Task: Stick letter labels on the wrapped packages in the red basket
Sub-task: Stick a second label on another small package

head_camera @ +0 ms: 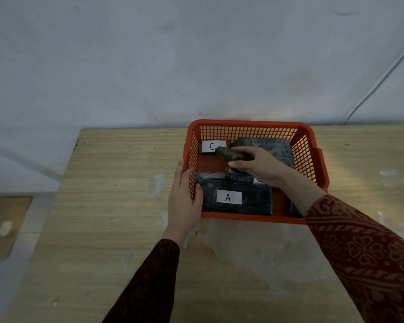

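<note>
A red mesh basket (pixel 247 124) stands on a wooden table and holds several dark wrapped packages. The nearest package (pixel 210 197) carries a white label A (pixel 228 197). A package at the far left carries a white label C (pixel 211 146). A larger package (pixel 278 150) lies at the far right without a visible label. My right hand (pixel 257 164) reaches into the basket and grips a small dark wrapped package (pixel 231 153), lifted above the others. My left hand (pixel 184 197) holds the basket's left wall, thumb inside the rim. Another white label peeks out under my right wrist.
The wooden table (pixel 107 206) has pale tape scraps on its surface. A grey wall rises right behind the basket. The table's left edge drops to a tiled floor. A cable runs down the wall at the right.
</note>
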Available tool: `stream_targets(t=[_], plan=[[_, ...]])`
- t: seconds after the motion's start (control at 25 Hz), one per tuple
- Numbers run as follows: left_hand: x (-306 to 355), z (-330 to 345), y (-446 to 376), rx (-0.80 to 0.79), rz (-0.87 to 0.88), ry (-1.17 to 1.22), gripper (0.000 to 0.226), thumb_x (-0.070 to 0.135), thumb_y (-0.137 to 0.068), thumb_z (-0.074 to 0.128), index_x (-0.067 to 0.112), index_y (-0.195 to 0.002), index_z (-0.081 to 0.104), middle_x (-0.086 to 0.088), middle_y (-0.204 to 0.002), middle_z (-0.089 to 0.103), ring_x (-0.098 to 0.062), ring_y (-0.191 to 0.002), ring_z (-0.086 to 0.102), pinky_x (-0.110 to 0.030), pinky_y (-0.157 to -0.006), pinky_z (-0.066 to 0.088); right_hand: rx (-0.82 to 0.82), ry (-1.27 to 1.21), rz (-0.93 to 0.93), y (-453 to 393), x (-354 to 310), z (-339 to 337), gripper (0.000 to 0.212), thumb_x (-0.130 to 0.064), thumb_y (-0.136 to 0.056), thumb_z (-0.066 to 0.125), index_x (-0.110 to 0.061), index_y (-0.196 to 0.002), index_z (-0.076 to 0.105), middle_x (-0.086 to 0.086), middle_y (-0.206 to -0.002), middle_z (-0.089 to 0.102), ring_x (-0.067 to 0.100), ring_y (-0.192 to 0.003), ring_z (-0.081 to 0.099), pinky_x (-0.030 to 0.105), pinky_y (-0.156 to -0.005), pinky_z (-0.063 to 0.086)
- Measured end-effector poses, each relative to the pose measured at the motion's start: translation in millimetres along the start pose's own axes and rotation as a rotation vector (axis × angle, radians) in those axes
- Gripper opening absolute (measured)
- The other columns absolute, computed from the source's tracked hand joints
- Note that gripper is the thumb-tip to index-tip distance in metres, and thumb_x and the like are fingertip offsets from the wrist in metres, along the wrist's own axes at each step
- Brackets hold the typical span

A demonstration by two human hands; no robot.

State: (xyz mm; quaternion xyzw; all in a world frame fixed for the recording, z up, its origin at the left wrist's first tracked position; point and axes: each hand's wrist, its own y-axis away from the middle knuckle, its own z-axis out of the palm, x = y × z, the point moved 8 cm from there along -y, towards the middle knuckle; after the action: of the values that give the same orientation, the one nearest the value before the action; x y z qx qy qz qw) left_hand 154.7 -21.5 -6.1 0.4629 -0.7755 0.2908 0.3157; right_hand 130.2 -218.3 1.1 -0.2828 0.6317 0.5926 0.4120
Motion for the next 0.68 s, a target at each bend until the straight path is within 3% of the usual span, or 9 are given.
stream_targets(t=[0.08, 0.2, 0.36, 0.52, 0.6, 0.68], plan=[[1.9, 0.4, 0.4, -0.011, 0.003, -0.007, 0.057, 0.017, -0.096, 0.047, 0.015, -0.149, 0.027, 0.002, -0.161, 0.017, -0.006, -0.144, 0.023, -0.015, -0.111, 0.03, -0.002, -0.072, 0.028, 1.1, 3.0, 1.9, 0.025, -0.025, -0.091, 0.059, -0.017, -0.115, 0.058, 0.008, -0.109, 0.058, 0.018, -0.096, 0.061, 0.028, -0.086, 0.054], [1.6, -0.3, 1.3, -0.016, -0.047, -0.038, 0.065, 0.017, -0.096, 0.049, 0.012, -0.153, 0.017, -0.005, -0.162, 0.011, 0.014, -0.128, 0.016, 0.009, -0.092, 0.019, 0.0, -0.24, 0.157, -0.7, 13.1, 2.2, 0.037, -0.05, -0.092, 0.047, -0.023, -0.115, 0.056, 0.009, -0.115, 0.063, 0.026, -0.108, 0.061, 0.04, -0.091, 0.052], [-5.4, 0.2, 1.9, -0.001, -0.114, 0.047, 0.065, 0.018, -0.096, 0.05, 0.015, -0.152, 0.019, -0.002, -0.149, 0.037, 0.005, -0.124, 0.034, 0.0, -0.095, 0.026, 0.146, -0.43, 0.183, -8.1, 18.6, -4.1, 0.039, -0.051, -0.094, 0.042, -0.018, -0.107, 0.058, 0.008, -0.103, 0.066, 0.025, -0.097, 0.062, 0.042, -0.086, 0.051], [-6.1, -0.9, 2.5, 0.016, -0.122, 0.091, 0.064, 0.016, -0.095, 0.051, 0.015, -0.152, 0.021, -0.001, -0.145, 0.042, -0.005, -0.127, 0.04, -0.016, -0.103, 0.033, 0.223, -0.307, 0.17, -15.3, 18.6, -8.2, 0.037, -0.05, -0.095, 0.04, -0.019, -0.088, 0.058, 0.005, -0.084, 0.065, 0.02, -0.078, 0.061, 0.036, -0.068, 0.052], [-5.3, -1.2, 2.7, 0.021, -0.115, 0.114, 0.063, 0.016, -0.095, 0.051, 0.016, -0.151, 0.022, -0.001, -0.145, 0.042, -0.009, -0.129, 0.043, -0.025, -0.106, 0.038, 0.185, -0.23, 0.148, -20.7, 15.6, -5.6, 0.033, -0.045, -0.096, 0.042, -0.016, -0.099, 0.057, 0.004, -0.087, 0.063, 0.019, -0.078, 0.06, 0.032, -0.06, 0.051], [-5.6, -1.7, 2.5, 0.03, -0.111, 0.133, 0.063, 0.016, -0.095, 0.05, 0.017, -0.151, 0.022, 0.0, -0.144, 0.043, -0.009, -0.128, 0.044, -0.029, -0.107, 0.04, 0.15, -0.094, 0.132, -26.8, 10.4, -3.0, 0.032, -0.029, -0.095, 0.052, -0.009, -0.12, 0.048, 0.006, -0.102, 0.057, 0.021, -0.087, 0.058, 0.032, -0.064, 0.051]])
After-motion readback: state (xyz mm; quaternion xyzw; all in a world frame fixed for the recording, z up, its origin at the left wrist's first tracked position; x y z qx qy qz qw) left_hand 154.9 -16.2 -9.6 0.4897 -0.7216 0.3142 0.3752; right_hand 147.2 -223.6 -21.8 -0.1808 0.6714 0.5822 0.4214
